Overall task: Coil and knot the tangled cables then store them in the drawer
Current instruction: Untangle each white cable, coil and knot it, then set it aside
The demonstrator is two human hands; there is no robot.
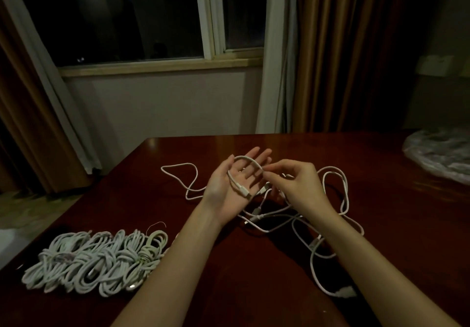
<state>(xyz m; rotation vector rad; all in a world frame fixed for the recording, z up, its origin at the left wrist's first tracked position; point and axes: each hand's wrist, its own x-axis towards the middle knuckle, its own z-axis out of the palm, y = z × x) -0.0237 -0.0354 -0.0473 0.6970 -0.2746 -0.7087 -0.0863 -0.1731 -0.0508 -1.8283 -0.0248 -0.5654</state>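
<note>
My left hand (237, 183) is held palm up over the dark wooden table (254, 263), fingers straight. A loop of white cable (245, 159) lies across its palm, with a plug end resting near the heel of the hand. My right hand (292, 183) pinches that cable beside the left fingertips. Loose white cables (333, 199) trail tangled on the table under and to the right of both hands. A pile of several coiled, knotted white cables (96, 258) lies at the table's near left. No drawer is in view.
A crumpled clear plastic bag (440, 153) sits at the table's far right. Behind the table are a window (157, 21), a wall and brown curtains (343, 51). The table's left edge runs diagonally past the coiled pile.
</note>
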